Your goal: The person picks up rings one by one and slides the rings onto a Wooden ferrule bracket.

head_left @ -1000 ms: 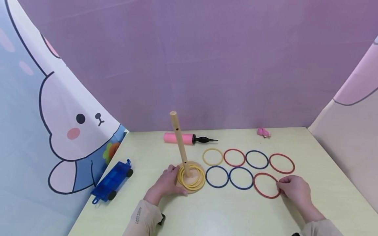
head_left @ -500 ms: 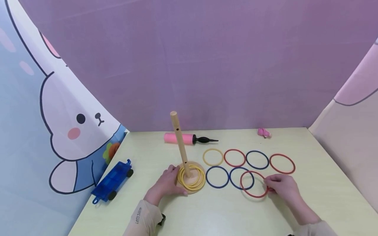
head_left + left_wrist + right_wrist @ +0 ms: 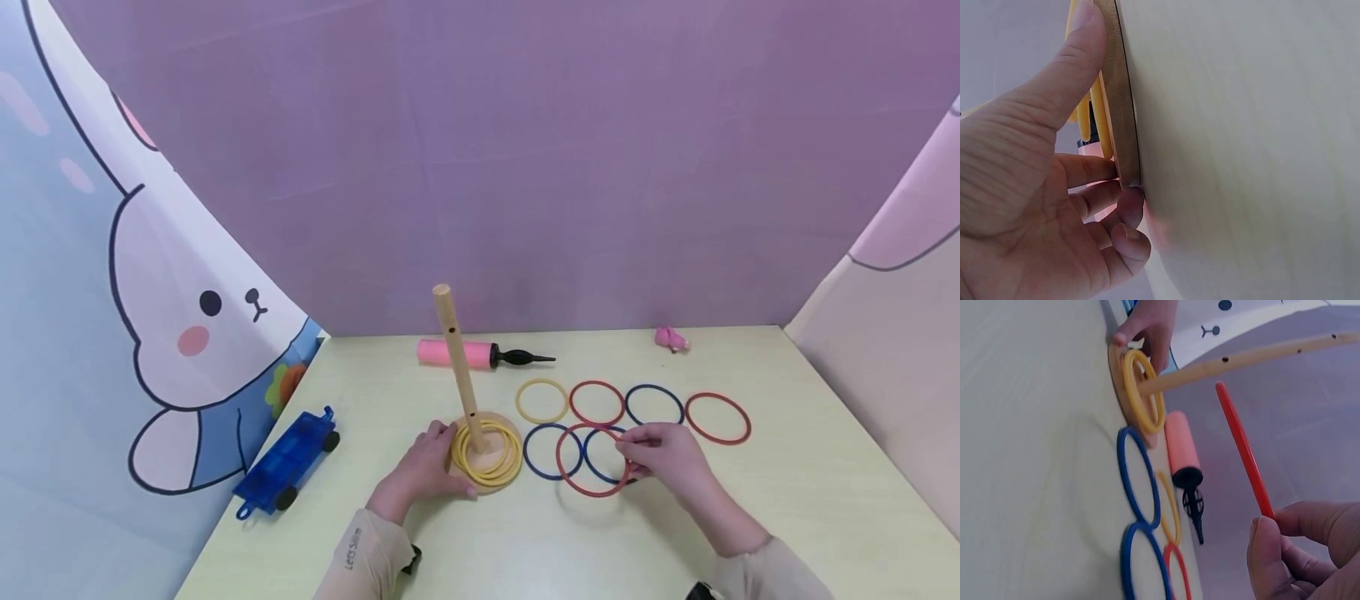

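A wooden ring-toss stand [image 3: 461, 367] has its post upright, with several yellow rings [image 3: 1130, 394] lying around the foot of the post. My left hand [image 3: 422, 468] grips the edge of its round base [image 3: 1124, 125], thumb on the upper side and fingers at the rim. Between thumb and fingers, my right hand [image 3: 671, 460] pinches a red ring [image 3: 1242, 445] by its right side. The ring is raised off the table, its shadow showing below, and overlaps two blue rings [image 3: 528, 467] in the head view. It is to the right of the post.
Behind the blue rings lie a yellow ring [image 3: 517, 402], a red ring [image 3: 597, 382], a blue ring [image 3: 655, 386] and another red ring [image 3: 717, 395]. A pink hand pump [image 3: 457, 353], small pink object [image 3: 670, 338] and blue toy wagon [image 3: 287, 461] are on the table.
My right hand has lifted the front red ring from the table and carried it left, over the two blue rings. My left hand has stayed on the stand's base.
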`<state>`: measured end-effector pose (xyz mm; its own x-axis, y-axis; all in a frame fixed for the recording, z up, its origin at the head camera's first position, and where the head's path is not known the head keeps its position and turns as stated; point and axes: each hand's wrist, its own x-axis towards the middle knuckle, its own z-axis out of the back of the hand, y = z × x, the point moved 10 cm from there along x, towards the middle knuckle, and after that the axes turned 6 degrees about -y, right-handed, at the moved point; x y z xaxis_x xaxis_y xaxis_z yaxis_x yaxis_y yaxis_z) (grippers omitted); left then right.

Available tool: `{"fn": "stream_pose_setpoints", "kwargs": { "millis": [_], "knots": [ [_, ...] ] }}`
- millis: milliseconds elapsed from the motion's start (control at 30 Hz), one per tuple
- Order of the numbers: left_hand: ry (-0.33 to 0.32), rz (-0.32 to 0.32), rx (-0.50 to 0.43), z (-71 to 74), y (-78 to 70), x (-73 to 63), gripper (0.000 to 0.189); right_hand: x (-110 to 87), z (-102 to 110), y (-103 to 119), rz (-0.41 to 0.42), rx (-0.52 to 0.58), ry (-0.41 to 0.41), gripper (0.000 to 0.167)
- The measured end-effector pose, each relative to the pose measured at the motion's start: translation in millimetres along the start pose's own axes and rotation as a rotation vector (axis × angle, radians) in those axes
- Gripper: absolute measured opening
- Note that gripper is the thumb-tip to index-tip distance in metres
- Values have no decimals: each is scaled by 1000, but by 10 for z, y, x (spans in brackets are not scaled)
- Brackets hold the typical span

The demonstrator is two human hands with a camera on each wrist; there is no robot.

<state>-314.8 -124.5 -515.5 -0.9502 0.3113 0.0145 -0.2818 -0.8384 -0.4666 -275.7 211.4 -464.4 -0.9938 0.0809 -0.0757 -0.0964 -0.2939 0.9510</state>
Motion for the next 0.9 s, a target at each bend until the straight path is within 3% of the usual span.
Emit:
{"fn": "stream_pose_setpoints", "kwargs": {
  "millis": [533, 900],
  "knots": [
    [5, 20, 3, 2, -4, -2, 118, 7, -506, 747, 98, 24, 114, 16],
    [3, 23, 2, 17, -23, -5, 116, -51, -654, 1342, 134, 142, 168, 19]
  ]
}}
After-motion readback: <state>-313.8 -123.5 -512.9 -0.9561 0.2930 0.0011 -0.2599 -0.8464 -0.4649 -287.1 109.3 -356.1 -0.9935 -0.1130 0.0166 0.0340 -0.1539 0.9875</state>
